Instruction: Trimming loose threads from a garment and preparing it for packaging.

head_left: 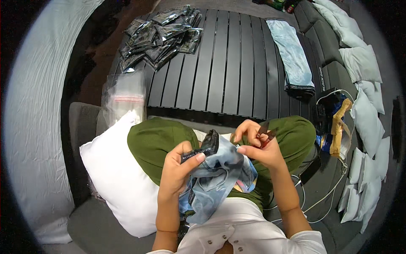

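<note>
A light blue, mottled garment [211,178] with a black elastic waistband [206,151] hangs bunched between my hands above my lap. My left hand [179,165] is closed on it, the thumb pressing the lettered band. My right hand [260,146] pinches the garment's edge between thumb and index finger, at a small white spot. Tucked in the other fingers of that hand is a dark, reddish-brown tool that looks like small scissors [265,132]. The garment's lower folds are partly hidden, and a patch of printed colours shows beside them.
Ahead stands a black slatted table [220,63] bearing a pile of shiny dark packets [163,36], clear plastic bags [127,95] and a folded light blue cloth stack [292,53]. A white pillow [120,178] lies at my left. White cables [330,199] trail at right, near several pale pillows [361,63].
</note>
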Available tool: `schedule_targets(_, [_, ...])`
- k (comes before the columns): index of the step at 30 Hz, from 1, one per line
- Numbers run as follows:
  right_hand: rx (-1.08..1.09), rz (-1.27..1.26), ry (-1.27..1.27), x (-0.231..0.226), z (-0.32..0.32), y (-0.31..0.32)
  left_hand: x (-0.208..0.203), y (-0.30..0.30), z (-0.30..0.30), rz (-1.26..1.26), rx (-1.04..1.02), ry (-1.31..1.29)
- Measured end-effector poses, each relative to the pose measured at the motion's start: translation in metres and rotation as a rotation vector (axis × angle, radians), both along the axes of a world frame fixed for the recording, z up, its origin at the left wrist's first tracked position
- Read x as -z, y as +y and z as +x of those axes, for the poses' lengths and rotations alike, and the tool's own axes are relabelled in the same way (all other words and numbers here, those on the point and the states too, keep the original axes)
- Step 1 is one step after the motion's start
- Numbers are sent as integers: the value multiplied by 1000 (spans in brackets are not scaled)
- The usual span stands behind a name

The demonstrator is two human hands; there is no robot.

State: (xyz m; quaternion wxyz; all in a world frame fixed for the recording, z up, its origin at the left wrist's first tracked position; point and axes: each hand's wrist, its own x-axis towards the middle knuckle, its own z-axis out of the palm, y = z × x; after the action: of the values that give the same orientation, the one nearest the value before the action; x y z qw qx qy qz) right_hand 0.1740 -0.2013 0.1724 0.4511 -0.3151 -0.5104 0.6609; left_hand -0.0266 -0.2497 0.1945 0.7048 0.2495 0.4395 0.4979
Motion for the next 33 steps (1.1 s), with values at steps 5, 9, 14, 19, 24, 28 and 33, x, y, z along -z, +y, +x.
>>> schedule_targets(5, [110,52,-41,-5,-1,-11,7,1,2,-47,-86,-75])
schedule_targets(9, [85,130,-248,-9,-4,-19,-7,3,15,-89,-132,-86])
schedule_targets(14, [118,182,-447,-17,-10,-29,1,-1,8,-9,-33,-92])
schedule_targets(19, [253,480,-553,-7,-22,-33,-4,-1,19,-60,-49,-61])
schedule_targets(24, [296,644,-610,2,-23,-30,3,-7,20,-25,51,-23])
schedule_targets(28, [232,312,-458,3,-24,-32,2,-3,23,134,117,220])
schedule_targets(33, [78,-371,-45,-15,-22,-25,-5,-2,23,-10,80,51])
